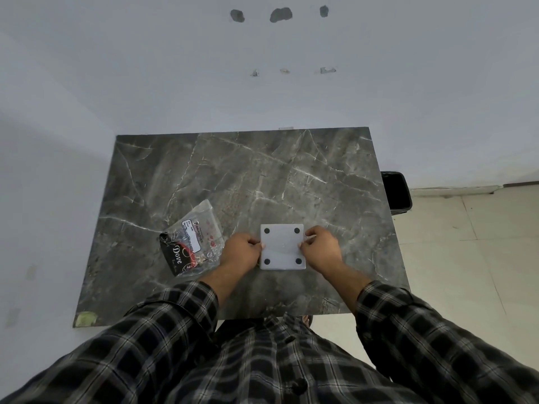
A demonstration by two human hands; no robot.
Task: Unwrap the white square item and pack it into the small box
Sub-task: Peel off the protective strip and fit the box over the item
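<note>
Item: white square item (282,246), four black dots at its corners, flat on the marble table (233,176), near edge, centre-right. My left hand (240,252) pinches its left edge; my right hand (320,247) pinches its right edge, fingers curled, both equally near. No long axis. Black small box (172,255) with clear wrapper (201,225) lies left, just beside my left hand.

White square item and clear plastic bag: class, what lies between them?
The left hand, gripping the white square item; the clear plastic bag lies beside it, in the head view.
</note>
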